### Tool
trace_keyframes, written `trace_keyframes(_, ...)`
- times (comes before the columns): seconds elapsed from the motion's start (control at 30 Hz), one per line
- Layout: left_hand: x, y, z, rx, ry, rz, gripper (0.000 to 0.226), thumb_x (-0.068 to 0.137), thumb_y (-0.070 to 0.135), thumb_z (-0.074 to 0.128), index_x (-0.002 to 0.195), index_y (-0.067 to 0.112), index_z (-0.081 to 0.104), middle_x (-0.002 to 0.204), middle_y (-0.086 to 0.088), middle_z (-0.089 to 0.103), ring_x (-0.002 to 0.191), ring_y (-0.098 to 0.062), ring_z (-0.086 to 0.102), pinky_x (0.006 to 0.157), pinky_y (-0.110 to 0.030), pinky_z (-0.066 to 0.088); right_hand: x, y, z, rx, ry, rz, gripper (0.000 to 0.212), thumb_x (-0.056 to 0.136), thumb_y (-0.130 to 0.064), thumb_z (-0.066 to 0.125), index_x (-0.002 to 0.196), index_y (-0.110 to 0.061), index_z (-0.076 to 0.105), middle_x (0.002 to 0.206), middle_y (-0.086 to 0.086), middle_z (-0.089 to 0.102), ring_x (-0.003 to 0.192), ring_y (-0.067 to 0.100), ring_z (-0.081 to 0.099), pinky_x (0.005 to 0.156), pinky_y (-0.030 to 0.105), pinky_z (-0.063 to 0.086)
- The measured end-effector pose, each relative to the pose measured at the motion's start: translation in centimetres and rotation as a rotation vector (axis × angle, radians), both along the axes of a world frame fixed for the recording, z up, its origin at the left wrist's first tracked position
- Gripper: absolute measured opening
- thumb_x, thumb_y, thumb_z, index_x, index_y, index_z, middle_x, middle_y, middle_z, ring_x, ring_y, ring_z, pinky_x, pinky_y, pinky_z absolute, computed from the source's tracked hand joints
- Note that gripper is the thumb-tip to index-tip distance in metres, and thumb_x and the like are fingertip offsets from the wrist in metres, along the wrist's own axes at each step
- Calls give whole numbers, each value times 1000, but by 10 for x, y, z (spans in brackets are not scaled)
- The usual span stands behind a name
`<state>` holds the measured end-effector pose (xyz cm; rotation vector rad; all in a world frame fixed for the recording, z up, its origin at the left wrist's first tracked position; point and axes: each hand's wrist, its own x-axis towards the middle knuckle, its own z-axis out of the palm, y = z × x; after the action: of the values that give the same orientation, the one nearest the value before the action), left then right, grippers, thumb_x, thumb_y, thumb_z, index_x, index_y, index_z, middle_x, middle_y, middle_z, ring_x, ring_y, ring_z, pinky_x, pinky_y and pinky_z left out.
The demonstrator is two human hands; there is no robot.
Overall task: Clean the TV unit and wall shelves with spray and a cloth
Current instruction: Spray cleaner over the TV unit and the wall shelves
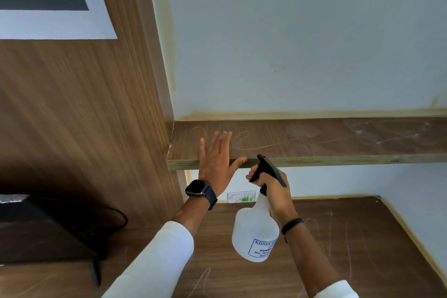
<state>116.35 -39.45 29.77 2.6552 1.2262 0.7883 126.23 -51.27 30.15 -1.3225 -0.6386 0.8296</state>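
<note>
A brown wooden wall shelf (326, 139) runs across the middle of the view, with pale smear marks on its top. My left hand (216, 161) lies flat over the shelf's left front edge, fingers spread, holding nothing; a dark watch is on that wrist. My right hand (273, 185) grips the black trigger head of a white spray bottle (255, 232), just below and in front of the shelf edge, nozzle pointing toward the shelf. Below is the wooden TV unit top (338, 237), streaked with dust marks. No cloth is in view.
A tall wood panel (84, 116) stands at the left with a framed dark picture (48, 0) on it. A black box with cables (41, 230) sits on the unit at lower left. A white wall socket (242, 196) is under the shelf. The pale wall lies behind.
</note>
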Motion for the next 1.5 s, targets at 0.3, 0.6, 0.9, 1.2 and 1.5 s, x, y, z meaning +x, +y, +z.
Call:
trace_keyframes(0.3, 8, 1, -12, 140, 171, 103, 82, 87, 68, 12, 143, 12, 30, 150, -6, 33, 142, -25, 22, 111, -54, -10, 17, -13, -2, -33, 22, -85, 21, 57, -6, 44, 72, 2, 57, 65, 14, 54, 63, 25, 53, 61, 33, 46)
trace_keyframes(0.6, 51, -17, -11, 147, 194, 14, 81, 86, 68, 21, 145, 13, 26, 151, -8, 31, 142, -27, 22, 109, -60, -3, 46, -28, -5, -19, 14, -129, 22, 63, -3, 50, 80, -2, 64, 81, 16, 65, 86, 35, 61, 89, 45, 49)
trace_keyframes(0.9, 70, -22, -17, 186, 177, 67, 74, 87, 63, 22, 139, 13, 39, 142, -12, 44, 136, -31, 35, 106, -63, 9, 64, -39, -3, -80, 85, -264, 26, 76, 13, 37, 70, 0, 58, 64, 14, 55, 63, 28, 54, 63, 36, 45)
trace_keyframes(1.2, 126, -50, -8, 117, 140, 3, 75, 87, 61, 16, 145, 15, 30, 151, -13, 29, 141, -31, 24, 108, -60, 1, 107, -54, -4, 16, 48, -200, 24, 71, 4, 45, 84, 0, 65, 81, 15, 65, 87, 31, 62, 89, 40, 51)
trace_keyframes(1.5, 158, -60, -13, 121, 112, 97, 67, 93, 52, 22, 139, 8, 40, 146, -12, 40, 137, -28, 34, 111, -53, 1, 135, -61, 1, -59, 166, -243, 26, 76, 11, 37, 72, -1, 59, 64, 13, 57, 59, 24, 55, 58, 33, 40)
